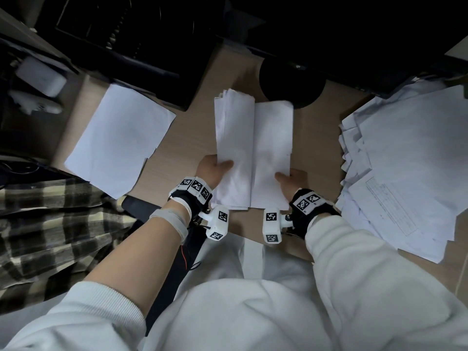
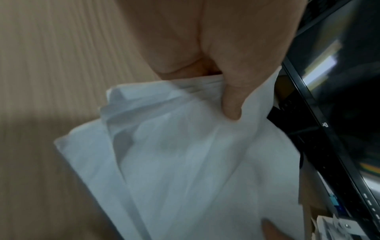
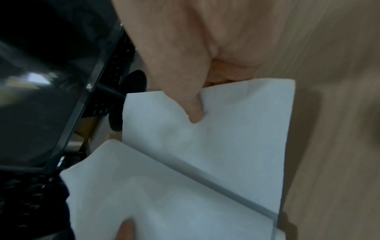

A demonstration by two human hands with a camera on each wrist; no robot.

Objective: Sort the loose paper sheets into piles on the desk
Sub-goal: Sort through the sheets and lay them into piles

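Note:
Over the middle of the wooden desk (image 1: 187,138) I hold white paper in both hands. My left hand (image 1: 215,168) grips a thick bundle of sheets (image 1: 234,138) at its near left edge, thumb on top (image 2: 232,104). My right hand (image 1: 291,177) pinches a thinner set of sheets (image 1: 273,148) at its near right corner, thumb on top (image 3: 194,110). The two sets meet along a middle line like an open book. A neat white pile (image 1: 119,138) lies on the left. A messy spread of loose sheets (image 1: 410,158), some with printed tables, lies on the right.
A black round monitor base (image 1: 291,84) stands just behind the held paper, with a dark screen (image 2: 339,81) and a keyboard (image 1: 121,26) beyond. A white adapter (image 1: 40,76) sits at far left. A plaid cloth (image 1: 50,224) lies beside the desk's near left edge.

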